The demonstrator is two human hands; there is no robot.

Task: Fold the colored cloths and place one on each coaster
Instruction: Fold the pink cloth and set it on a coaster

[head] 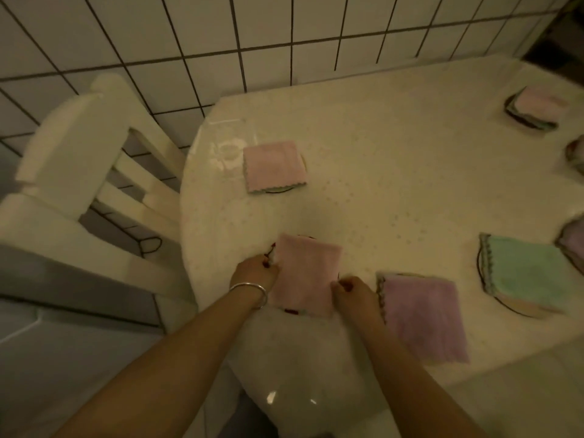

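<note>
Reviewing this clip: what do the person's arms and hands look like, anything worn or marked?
Both forearms are bare, with no sleeves in view. The left hand has a thin silver bangle at the wrist. Fingernails on both it and the right hand are painted dark red. No gloves, watch or rings are visible.

My left hand (257, 268) and right hand (350, 294) pinch opposite edges of a folded pink cloth (305, 276) lying over a coaster (289, 310) (mostly hidden). Purple cloth (422, 317) just right of it, green cloth (524, 268) further right, another pink cloth (274, 165) beyond. White chair (79, 172) left of the table (395, 184).
</note>
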